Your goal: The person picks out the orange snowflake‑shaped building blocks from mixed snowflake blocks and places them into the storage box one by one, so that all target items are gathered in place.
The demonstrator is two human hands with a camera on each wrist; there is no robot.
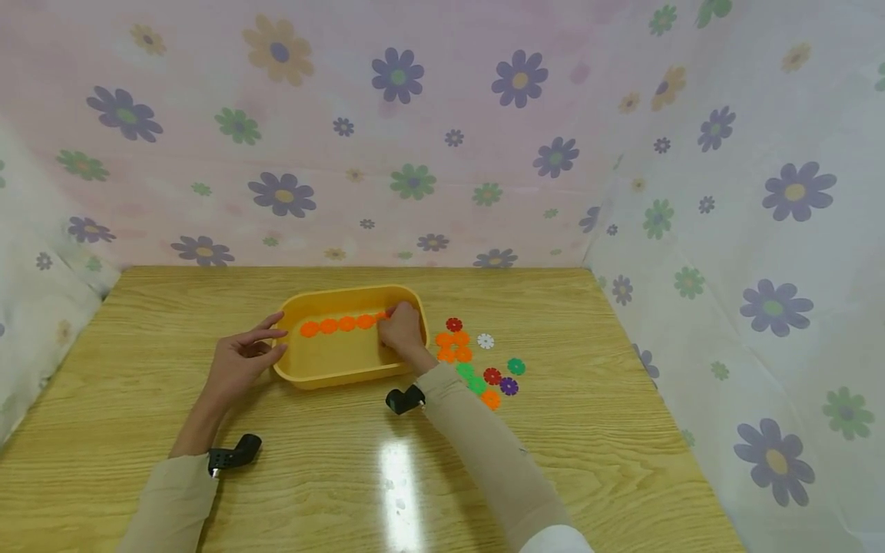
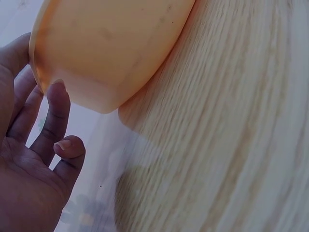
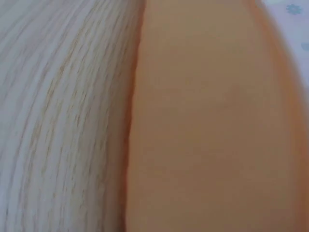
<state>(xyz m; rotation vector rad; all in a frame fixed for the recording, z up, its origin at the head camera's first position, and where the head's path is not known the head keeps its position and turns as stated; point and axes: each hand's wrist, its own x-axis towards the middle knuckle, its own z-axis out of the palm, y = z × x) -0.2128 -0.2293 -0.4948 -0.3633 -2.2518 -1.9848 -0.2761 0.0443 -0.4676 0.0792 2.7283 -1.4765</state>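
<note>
Seating the chain flat looks best done with a light fingertip touch while the tub is held from sliding. The right hand (image 1: 401, 329) reaches into the orange tub (image 1: 325, 372), fingers curled at the right end of the row of orange snowflake discs (image 1: 342, 324) along its far wall; whether it pinches them I cannot tell. The left hand (image 1: 243, 358), fingers relaxed, rests against the tub's left end, mid-bench (image 1: 622, 430). Loose discs (image 1: 484, 365) lie just right of the tub.

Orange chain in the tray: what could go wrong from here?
The chain of orange pieces may come apart, since the right hand holds only one end. The yellow tray could slide; the left hand merely touches its side. The right sleeve lies beside the loose pieces and might scatter them.
</note>
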